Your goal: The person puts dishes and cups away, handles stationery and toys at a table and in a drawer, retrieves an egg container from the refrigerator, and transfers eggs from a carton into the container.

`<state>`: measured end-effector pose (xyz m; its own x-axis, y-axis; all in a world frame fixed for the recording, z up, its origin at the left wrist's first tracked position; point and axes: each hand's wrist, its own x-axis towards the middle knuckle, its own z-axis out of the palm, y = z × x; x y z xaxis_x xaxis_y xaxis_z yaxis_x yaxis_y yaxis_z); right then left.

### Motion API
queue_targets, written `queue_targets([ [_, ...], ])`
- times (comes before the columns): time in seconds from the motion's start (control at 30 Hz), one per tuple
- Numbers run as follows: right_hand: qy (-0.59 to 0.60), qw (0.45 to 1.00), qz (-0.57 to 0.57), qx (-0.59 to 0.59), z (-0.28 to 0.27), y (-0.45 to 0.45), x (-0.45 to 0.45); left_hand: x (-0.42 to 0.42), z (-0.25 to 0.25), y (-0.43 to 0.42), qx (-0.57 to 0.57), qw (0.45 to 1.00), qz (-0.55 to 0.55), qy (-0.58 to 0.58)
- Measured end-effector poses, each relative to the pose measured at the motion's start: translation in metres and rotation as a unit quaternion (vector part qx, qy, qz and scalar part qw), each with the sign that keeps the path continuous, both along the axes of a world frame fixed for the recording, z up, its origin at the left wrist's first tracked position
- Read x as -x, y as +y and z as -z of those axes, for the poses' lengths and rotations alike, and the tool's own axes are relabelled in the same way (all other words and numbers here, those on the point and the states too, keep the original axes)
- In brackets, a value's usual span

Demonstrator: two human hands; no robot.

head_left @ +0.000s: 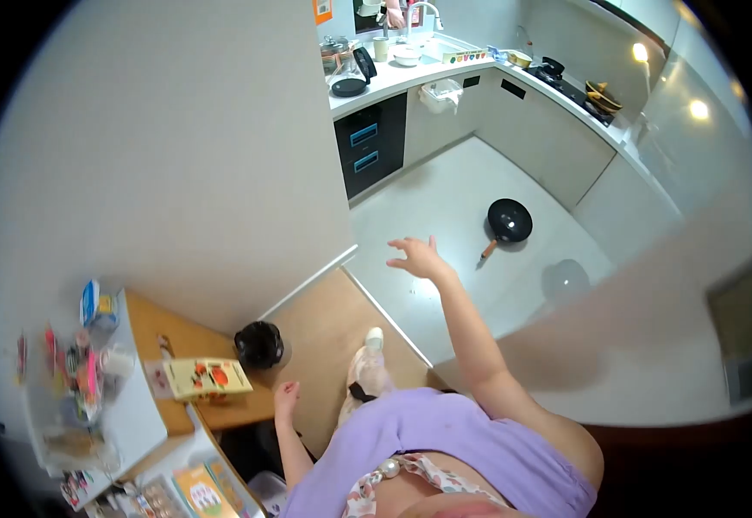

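A round black wok with a glossy bowl [514, 216] and a light-brown wooden handle [487, 251] sits on the pale glossy tile floor [410, 190] of the kitchen, right of the middle of the scene. It lies to the right of, and farther off than, the fingers of the right hand [419, 261], the nearer of the two hands. Its long axis slants, bowl far and right, handle end near and left, towards the person's side. The right hand is held out in the air, fingers spread apart with nothing between them, clear of the wok. The left hand [287, 397] is low at the near left, its fingers curled together around nothing visible, near a black-lined bin [259, 345] and a flat yellow box with orange-red pictures [212, 377] on the brown wooden table [147, 319]. A faint grey disc [566, 281] near the wok may be a reflection or a glass lid; I cannot tell.
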<state>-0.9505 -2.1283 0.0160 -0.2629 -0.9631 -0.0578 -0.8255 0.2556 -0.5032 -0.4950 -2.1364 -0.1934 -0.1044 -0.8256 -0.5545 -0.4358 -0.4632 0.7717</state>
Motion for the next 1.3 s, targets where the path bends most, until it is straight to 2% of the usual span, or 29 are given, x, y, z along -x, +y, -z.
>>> queue_targets([
  [0.07,0.005,0.999,0.044,-0.002,-0.004,-0.045,0.046,0.047,0.000,-0.066,-0.027,0.998,0.046,-0.015],
  [0.13,0.013,0.996,0.084,-0.015,0.015,-0.079,0.105,0.095,0.036,-0.150,0.039,0.981,0.163,-0.098],
  [0.2,0.018,0.990,0.132,-0.037,0.019,-0.113,0.191,0.216,-0.029,-0.228,0.075,0.978,0.193,-0.028],
  [0.27,-0.003,0.988,0.155,-0.015,0.022,-0.125,0.254,0.293,-0.063,-0.284,0.143,0.940,0.304,-0.062],
  [0.33,0.006,0.978,0.209,0.010,0.014,-0.137,0.310,0.361,-0.051,-0.341,0.147,0.923,0.352,-0.052],
  [0.43,0.098,0.965,0.237,0.052,0.014,-0.162,0.412,0.459,-0.063,-0.394,0.180,0.899,0.398,-0.040],
  [0.53,0.144,0.958,0.230,0.094,-0.008,-0.219,0.517,0.539,-0.063,-0.432,0.206,0.914,0.351,-0.009],
  [0.6,0.173,0.959,0.196,0.113,-0.015,-0.273,0.588,0.584,-0.035,-0.456,0.200,0.933,0.299,-0.012],
  [0.7,0.177,0.968,0.136,0.113,-0.054,-0.367,0.658,0.611,-0.021,-0.463,0.116,0.974,0.195,-0.023],
  [0.77,0.230,0.957,0.084,0.153,-0.054,-0.438,0.706,0.624,-0.006,-0.469,0.046,0.991,0.127,-0.001],
  [0.87,0.189,0.975,0.045,0.111,-0.065,-0.541,0.743,0.630,0.020,-0.486,0.036,0.999,0.019,-0.005],
  [0.9,0.212,0.968,0.037,0.130,-0.057,-0.576,0.754,0.636,0.023,-0.493,0.017,0.999,-0.024,0.017],
  [0.93,0.234,0.960,0.030,0.151,-0.044,-0.612,0.766,0.643,0.022,-0.499,-0.002,0.997,-0.067,0.038],
  [1.0,0.220,0.969,0.039,0.104,-0.031,-0.673,0.781,0.657,0.035,-0.516,-0.055,0.977,-0.165,0.126],
  [1.1,0.232,0.965,0.035,0.117,0.001,-0.752,0.810,0.686,0.042,-0.548,-0.109,0.950,-0.223,0.188],
  [1.2,0.248,0.959,0.029,0.134,0.028,-0.805,0.835,0.727,0.031,-0.577,-0.167,0.894,-0.353,0.218],
  [1.27,0.248,0.963,0.011,0.105,0.032,-0.830,0.848,0.718,0.076,-0.591,-0.170,0.898,-0.284,0.289],
  [1.3,0.278,0.947,0.003,0.163,0.029,-0.835,0.849,0.715,0.089,-0.600,-0.174,0.898,-0.245,0.321],
])
